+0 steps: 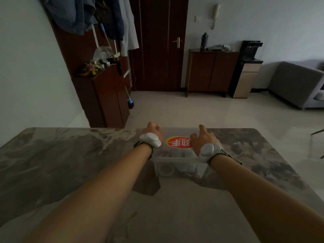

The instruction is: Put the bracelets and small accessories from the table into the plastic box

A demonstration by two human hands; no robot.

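A clear plastic box [178, 166] stands on the marble table [70, 163] near its far edge. Its see-through lid [178, 137] carries a red and yellow oval sticker [178, 142]. Pale rounded items, one a ring shape [166, 170], show dimly through the front wall. My left hand [153, 128] rests on the lid's far left corner, fingers curled over the edge. My right hand [203, 139] lies on the right side of the lid with its fingers spread. Both wrists wear white devices on straps. No loose bracelets show on the tabletop.
Beyond the table is pale tiled floor. A dark wooden cabinet [103, 95] with clutter on top stands at the left wall, a door [157, 44] behind it, a low cabinet [210, 71], a water dispenser [245, 71] and a grey sofa [298, 85] at the right.
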